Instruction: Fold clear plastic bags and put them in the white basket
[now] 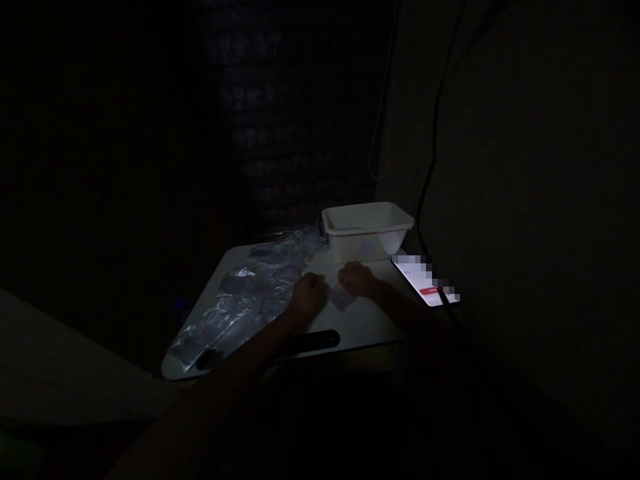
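Room very dark; I log a lit phone screen [425, 283] as the brightest patch. Plain wall [540, 167] on the right, black cable [436, 127] running down in front of it. Faint horizontal bands cross the back surface [255, 133], thin looped cord [377, 179] beside it. I note a pale, round-cornered table [370, 323] and a pale panel [65, 367] at lower left.

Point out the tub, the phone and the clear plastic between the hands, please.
Tub [363, 248]: head view, front wall.
Phone [425, 283]: head view, lit screen.
Clear plastic [342, 299]: head view, middle part.
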`<state>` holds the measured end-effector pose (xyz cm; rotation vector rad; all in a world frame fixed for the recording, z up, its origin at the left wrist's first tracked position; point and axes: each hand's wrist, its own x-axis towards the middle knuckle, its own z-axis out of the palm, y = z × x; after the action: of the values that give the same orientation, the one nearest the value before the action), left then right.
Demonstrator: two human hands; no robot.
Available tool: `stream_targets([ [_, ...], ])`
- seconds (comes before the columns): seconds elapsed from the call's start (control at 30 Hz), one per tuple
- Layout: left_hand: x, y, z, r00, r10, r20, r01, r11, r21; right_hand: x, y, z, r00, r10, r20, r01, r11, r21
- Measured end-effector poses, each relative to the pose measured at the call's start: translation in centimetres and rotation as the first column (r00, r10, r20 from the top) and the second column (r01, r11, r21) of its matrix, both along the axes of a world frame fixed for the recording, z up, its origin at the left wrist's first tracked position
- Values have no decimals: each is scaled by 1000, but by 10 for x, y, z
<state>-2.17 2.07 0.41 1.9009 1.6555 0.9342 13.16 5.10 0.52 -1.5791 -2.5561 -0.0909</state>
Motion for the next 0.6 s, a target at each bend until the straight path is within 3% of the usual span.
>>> stream_targets([
  [0.17, 0, 8, -8, 929, 56, 366, -9, 992, -130, 4, 1, 5, 999, 14, -38, -14, 1000, -14],
  [0.23, 3, 10, -10, 860, 85, 504, 15, 981, -191, 9, 2, 7, 991, 36, -128, -39, 999, -20],
  [0.33, 6, 8, -9, 746, 70, 663, 150, 952, -269, 15, 2, 9, 937, 63, -344, -84, 995, -47],
  [0.4, 8, 5, -7, 700, 46, 712, 246, 921, -301, 16, 1, 11, 850, 62, -523, -136, 985, -104],
  [0.47, 9, 2, -5, 686, 58, 725, 266, 908, -324, 16, -1, 15, 713, -10, -701, -186, 962, -202],
  [0.6, 11, -1, -1, 660, 91, 746, 218, 927, -306, 16, -8, 22, 440, -328, -836, -221, 862, -455],
])
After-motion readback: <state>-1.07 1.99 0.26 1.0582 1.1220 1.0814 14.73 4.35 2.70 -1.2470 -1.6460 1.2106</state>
